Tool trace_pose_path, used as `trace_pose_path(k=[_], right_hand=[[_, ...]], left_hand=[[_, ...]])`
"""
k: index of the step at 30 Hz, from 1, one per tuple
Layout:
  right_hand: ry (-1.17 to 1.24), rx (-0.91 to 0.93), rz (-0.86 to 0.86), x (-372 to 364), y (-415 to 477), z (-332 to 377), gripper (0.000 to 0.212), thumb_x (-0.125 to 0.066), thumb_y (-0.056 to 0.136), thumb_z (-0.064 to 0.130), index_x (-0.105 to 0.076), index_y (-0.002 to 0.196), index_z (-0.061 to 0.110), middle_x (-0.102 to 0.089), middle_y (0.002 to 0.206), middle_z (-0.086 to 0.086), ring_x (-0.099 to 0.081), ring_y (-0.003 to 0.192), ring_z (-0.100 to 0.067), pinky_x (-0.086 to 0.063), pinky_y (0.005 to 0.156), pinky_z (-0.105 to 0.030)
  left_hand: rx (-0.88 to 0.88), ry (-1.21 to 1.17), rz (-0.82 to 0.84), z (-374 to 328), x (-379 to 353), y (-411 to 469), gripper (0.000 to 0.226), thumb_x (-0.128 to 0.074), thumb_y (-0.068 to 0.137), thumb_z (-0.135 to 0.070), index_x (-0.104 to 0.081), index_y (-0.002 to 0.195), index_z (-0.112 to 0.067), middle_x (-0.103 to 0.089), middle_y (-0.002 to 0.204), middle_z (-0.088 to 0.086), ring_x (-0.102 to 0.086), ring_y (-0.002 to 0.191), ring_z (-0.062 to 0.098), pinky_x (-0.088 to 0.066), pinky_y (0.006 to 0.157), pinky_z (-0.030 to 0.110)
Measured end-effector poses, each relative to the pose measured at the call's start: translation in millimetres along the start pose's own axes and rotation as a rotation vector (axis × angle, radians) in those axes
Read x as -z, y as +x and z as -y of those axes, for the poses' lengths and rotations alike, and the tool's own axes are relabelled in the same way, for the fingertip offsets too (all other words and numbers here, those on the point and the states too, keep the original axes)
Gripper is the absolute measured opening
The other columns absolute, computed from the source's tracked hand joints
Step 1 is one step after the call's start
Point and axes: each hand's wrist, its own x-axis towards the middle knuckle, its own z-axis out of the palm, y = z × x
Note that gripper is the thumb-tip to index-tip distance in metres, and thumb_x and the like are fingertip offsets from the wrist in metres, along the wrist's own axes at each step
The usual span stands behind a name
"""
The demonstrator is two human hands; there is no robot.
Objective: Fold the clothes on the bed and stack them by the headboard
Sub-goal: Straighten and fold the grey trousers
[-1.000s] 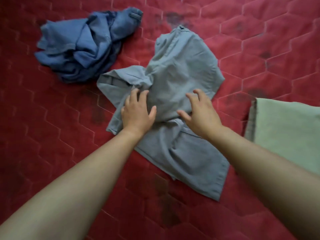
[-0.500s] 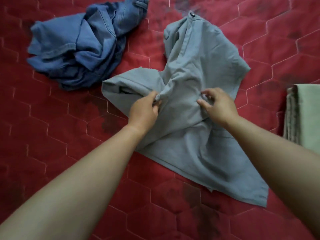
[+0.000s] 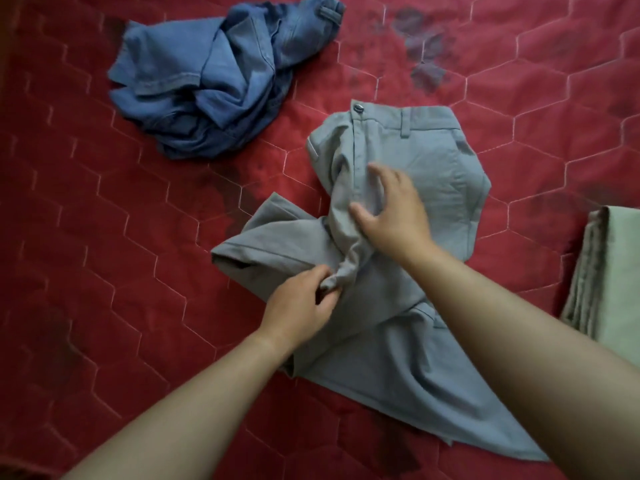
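The trousers lay near the middle of the bed, with the waistband and button at the far end. One leg ran toward the lower right and the other lay doubled toward the left, with the crotch twisted into a rope between them. The left hand pinched that twisted bunch between thumb and fingers. The right hand was over the fly, below the waistband, fingers spread and a little bent, gripping nothing. The blur hid whether it pressed the cloth or hovered just above it.

By my reading the trousers were only being untwisted and laid flat, with no fold made in them yet. A blue garment lay crumpled well apart at the upper left, not yet folded. At the right edge a green cloth sat folded in layers, seemingly the one piece done. The headboard was out of view, so I could not tell whether that piece was already at the stacking place. About one of three visible pieces looked finished; two folds and the stacking seemed left.
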Motion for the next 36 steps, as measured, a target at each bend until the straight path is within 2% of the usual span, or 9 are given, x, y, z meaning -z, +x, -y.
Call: trace_pose_path(k=[3,8,13,17,22,25,29,33,36], right_hand=[[-0.042,-0.041,0.058,2,-7,-17,0.049,-0.064,0.082,0.018,-0.054,0.129,0.027,-0.056,0.112,-0.009,-0.055,0.105,-0.028,-0.04,0.089,-0.03],[-0.074,-0.036,0.147,23,-57,-40,0.047,-0.062,0.079,0.006,-0.06,0.124,0.021,-0.054,0.092,-0.01,-0.056,0.091,-0.031,-0.04,0.079,-0.028],[-0.128,-0.171,0.159,54,-100,-61,0.047,-0.068,0.078,0.012,-0.06,0.122,0.025,-0.053,0.092,-0.005,-0.057,0.089,-0.026,-0.037,0.077,-0.021],[-0.064,-0.147,-0.002,72,-53,-66,0.019,-0.067,0.083,0.029,-0.07,0.1,0.02,-0.05,0.094,0.0,-0.053,0.088,-0.016,-0.035,0.079,-0.018],[-0.206,-0.066,0.114,78,38,-70,0.042,-0.052,0.092,0.038,-0.051,0.127,0.016,-0.051,0.131,-0.006,-0.044,0.123,-0.023,-0.033,0.103,-0.033],[-0.291,-0.055,0.259,83,45,-81,0.024,-0.048,0.094,0.037,-0.052,0.088,0.014,-0.059,0.079,-0.005,-0.054,0.084,-0.031,-0.038,0.07,-0.036],[-0.365,0.062,-0.054,126,29,-92,0.031,-0.051,0.091,0.036,-0.035,0.07,0.019,-0.037,0.054,0.009,-0.04,0.057,-0.024,-0.025,0.05,-0.031],[-0.467,-0.041,-0.138,148,38,-113,0.021,-0.056,0.088,0.037,-0.054,0.078,0.018,-0.062,0.075,-0.008,-0.057,0.075,-0.035,-0.035,0.057,-0.033],[-0.536,-0.245,-0.003,137,51,-137,0.029,-0.059,0.087,0.036,-0.06,0.105,0.013,-0.056,0.109,-0.017,-0.051,0.102,-0.037,-0.042,0.077,-0.039]], left_hand=[[0.025,-0.103,-0.127,-6,18,15,0.021,-0.053,0.083,-0.048,-0.056,0.091,-0.029,-0.061,0.08,-0.009,-0.059,0.074,0.011,-0.048,0.065,0.03],[-0.032,-0.135,-0.324,-19,41,87,0.02,-0.06,0.086,-0.03,-0.058,0.102,-0.02,-0.053,0.092,-0.004,-0.054,0.084,0.011,-0.042,0.075,0.023],[-0.04,-0.09,-0.101,-34,35,150,0.049,-0.066,0.082,-0.038,-0.053,0.124,-0.017,-0.052,0.124,0.007,-0.049,0.115,0.019,-0.035,0.102,0.03],[-0.085,-0.073,0.184,-36,12,150,0.035,-0.064,0.083,-0.04,-0.061,0.112,-0.019,-0.063,0.111,-0.001,-0.058,0.102,0.016,-0.043,0.092,0.029],[-0.129,-0.207,-0.023,-40,3,136,0.012,-0.065,0.086,-0.022,-0.061,0.095,-0.015,-0.063,0.088,-0.003,-0.058,0.083,0.017,-0.042,0.075,0.028],[-0.212,-0.217,-0.072,-51,9,138,0.007,-0.063,0.087,-0.021,-0.06,0.088,-0.015,-0.057,0.072,-0.007,-0.051,0.065,0.008,-0.039,0.064,0.026],[-0.366,-0.259,-0.192,-82,15,155,0.009,-0.066,0.084,-0.022,-0.062,0.082,-0.014,-0.05,0.064,-0.014,-0.045,0.06,0.002,-0.038,0.061,0.02],[-0.419,-0.25,-0.168,-106,-2,192,0.012,-0.065,0.085,-0.028,-0.067,0.089,-0.017,-0.049,0.07,-0.016,-0.046,0.068,0.004,-0.038,0.066,0.019],[-0.163,-0.313,-0.07,-98,-28,215,0.02,-0.056,0.092,-0.021,-0.064,0.108,-0.015,-0.056,0.094,0.003,-0.055,0.088,0.016,-0.04,0.082,0.02]])
